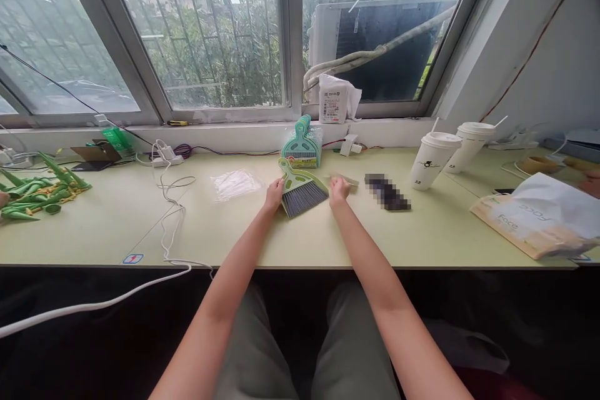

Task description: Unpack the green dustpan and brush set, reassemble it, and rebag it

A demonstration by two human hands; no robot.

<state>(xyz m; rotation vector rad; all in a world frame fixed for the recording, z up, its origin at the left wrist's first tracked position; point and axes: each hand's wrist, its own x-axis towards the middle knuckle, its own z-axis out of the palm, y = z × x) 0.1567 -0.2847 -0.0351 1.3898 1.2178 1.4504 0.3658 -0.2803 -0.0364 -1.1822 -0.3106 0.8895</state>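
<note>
A small green dustpan and brush set (302, 190), its grey bristles facing down toward me, stands tilted above the table in front of me. My left hand (274, 193) is closed on its left edge. My right hand (339, 190) is closed just off the set's right side, and a thin brownish flat piece (351, 183) sticks out behind its fingers; what exactly they grip I cannot make out. Behind, a stack of similar sets in plastic wrap (300, 145) leans near the window sill. Left of my left hand lies a clear plastic bag of thin white pieces (235, 184).
On the right are a blurred dark object (388, 192), two white paper cups with straws (434, 159) and a tissue pack (534, 215). White cables (171, 212) run across the table's left. Further left lies a pile of green cone-shaped pieces (42, 190), with part of another person's hand (4, 199).
</note>
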